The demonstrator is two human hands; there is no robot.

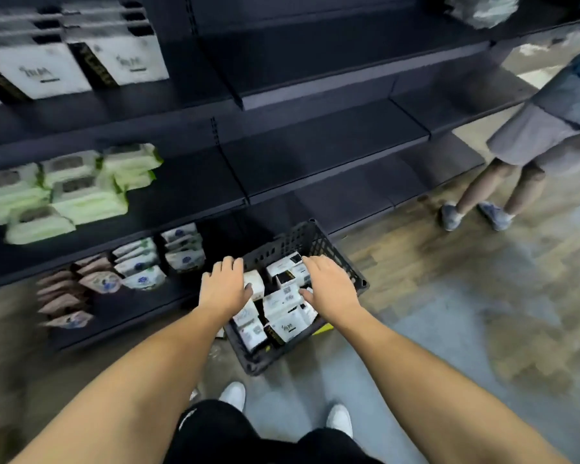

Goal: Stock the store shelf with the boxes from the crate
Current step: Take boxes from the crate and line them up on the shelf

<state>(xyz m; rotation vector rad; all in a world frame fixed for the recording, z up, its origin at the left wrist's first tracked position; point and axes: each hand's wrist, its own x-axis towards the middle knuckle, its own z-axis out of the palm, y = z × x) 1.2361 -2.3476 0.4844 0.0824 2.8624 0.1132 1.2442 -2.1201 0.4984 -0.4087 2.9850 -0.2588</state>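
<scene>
A black plastic crate (318, 241) stands on the floor in front of the dark store shelf (315, 145). Several white boxes with black sides (283, 308) lie jumbled inside it. My left hand (225, 286) reaches over the crate's left side, fingers spread and fairly straight, thumb touching a white box (257, 284). Over the crate's right half, my right hand (329, 289) hangs palm down with relaxed fingers, its thumb against the boxes. Neither hand plainly grips a box. Matching white boxes (128, 61) stand on the upper left shelf.
Green wipe packs (81, 192) fill the left of a middle shelf, and pouches (138, 262) sit on the bottom shelf beside the crate. Another person (533, 139) stands at the shelf's right end. My white shoes (233, 395) are just behind the crate.
</scene>
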